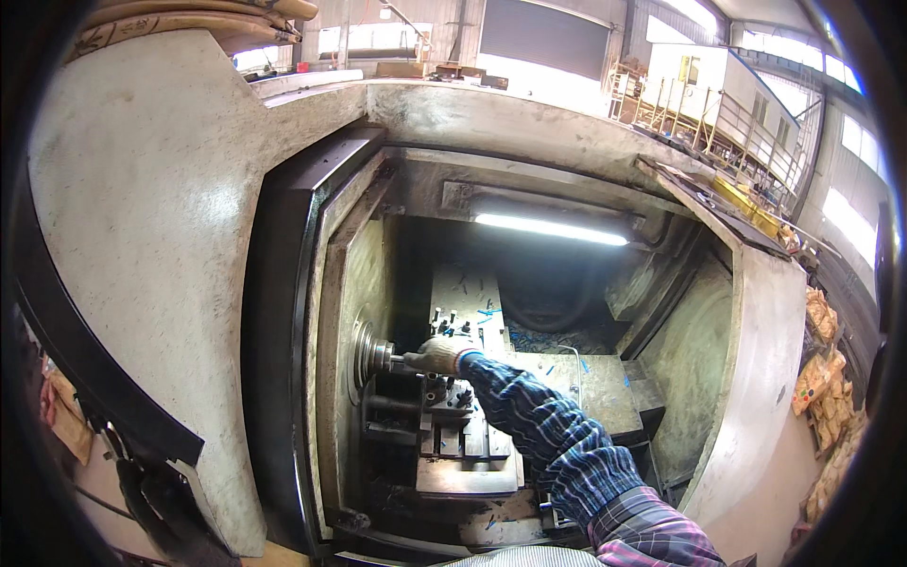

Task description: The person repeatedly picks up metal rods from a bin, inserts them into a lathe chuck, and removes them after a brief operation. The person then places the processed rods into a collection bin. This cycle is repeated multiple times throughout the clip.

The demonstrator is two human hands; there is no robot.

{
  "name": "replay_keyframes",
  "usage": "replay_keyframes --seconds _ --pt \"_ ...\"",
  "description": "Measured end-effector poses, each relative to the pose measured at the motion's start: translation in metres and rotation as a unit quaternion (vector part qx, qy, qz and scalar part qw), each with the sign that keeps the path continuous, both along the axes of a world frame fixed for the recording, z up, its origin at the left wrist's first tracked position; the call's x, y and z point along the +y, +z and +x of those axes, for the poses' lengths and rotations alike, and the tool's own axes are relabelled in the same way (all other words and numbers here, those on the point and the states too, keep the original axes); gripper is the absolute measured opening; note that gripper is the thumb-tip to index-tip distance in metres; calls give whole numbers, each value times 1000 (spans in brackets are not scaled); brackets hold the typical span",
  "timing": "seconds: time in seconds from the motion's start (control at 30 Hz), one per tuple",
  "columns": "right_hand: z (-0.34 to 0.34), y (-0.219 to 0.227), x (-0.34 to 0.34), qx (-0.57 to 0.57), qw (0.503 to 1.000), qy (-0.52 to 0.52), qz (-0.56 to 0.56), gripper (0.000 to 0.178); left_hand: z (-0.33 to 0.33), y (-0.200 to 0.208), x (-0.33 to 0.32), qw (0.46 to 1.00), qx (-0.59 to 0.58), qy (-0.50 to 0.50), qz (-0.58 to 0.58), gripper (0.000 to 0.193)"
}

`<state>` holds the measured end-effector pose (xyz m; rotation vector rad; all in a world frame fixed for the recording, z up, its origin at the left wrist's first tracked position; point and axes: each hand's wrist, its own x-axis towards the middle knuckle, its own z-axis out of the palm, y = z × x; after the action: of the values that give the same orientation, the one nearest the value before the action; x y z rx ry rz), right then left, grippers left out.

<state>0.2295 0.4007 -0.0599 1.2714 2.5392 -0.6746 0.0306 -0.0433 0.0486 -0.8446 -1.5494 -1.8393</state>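
Note:
My right hand (440,357), in a pale knitted work glove, reaches into a lathe's work space. Its fingers are closed around a short metal rod (399,360) in line with the round spindle chuck (376,356) on the left wall. Whether the rod sits inside the chuck is too small to tell. Just below the hand stands a metal tool block (452,402) with several bolts, mounted on the slide (468,475). More bolts stick up beyond the glove. My left hand does not show.
A lit tube lamp (551,230) hangs along the back of the enclosure. Blue chips and a bent metal rod (573,373) lie on the flat bed cover (605,397) to the right. A dark sliding door edge (283,312) bounds the opening at left. Brown sacks (824,378) stand outside at right.

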Motion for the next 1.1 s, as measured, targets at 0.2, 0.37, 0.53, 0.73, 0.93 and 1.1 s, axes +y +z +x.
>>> replay_keyframes --seconds 0.2,0.37,0.53,0.73,0.93,1.1 --pt "-17 6 -46 25 996 59 58 79 -5 -6 -5 998 33 51 -30 41" --pt "-11 4 -48 71 991 86 72 77 -14 1 -14 978 110 130 -121 37" --pt "-5 11 -52 64 994 54 64 64 -7 2 -21 915 248 241 -206 34" --pt "-16 18 -60 52 996 43 59 50 -56 -34 -58 844 291 286 -348 31" --pt "-20 -1 -70 60 968 -99 224 66 -49 -37 -45 912 214 230 -264 34" --pt "19 -11 -102 204 906 -37 369 72 -41 -27 -27 914 224 263 -213 35"
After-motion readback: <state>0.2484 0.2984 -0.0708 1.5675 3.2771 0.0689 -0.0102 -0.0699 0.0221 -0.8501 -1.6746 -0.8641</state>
